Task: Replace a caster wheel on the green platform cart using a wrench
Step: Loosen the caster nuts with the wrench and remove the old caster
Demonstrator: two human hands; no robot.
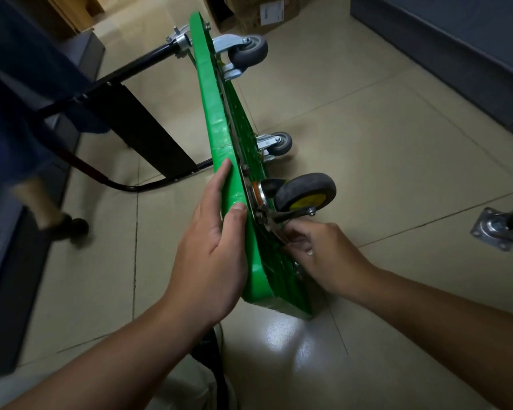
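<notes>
Green platform cart (216,122) tipped on edge on the floor (382,128), left hand (211,250) flat on its rim, fingers (219,182) straight, right hand (323,255) at 5 o'clock of the yellow-hubbed caster wheel (305,192), fingers curled round a wrench (267,218) at its mount, loose caster (504,229) at 3 o'clock.

left hand (211,253) flat on tipped cart (215,119) | right hand (328,254) grips wrench (280,216) at caster (305,192)
</notes>
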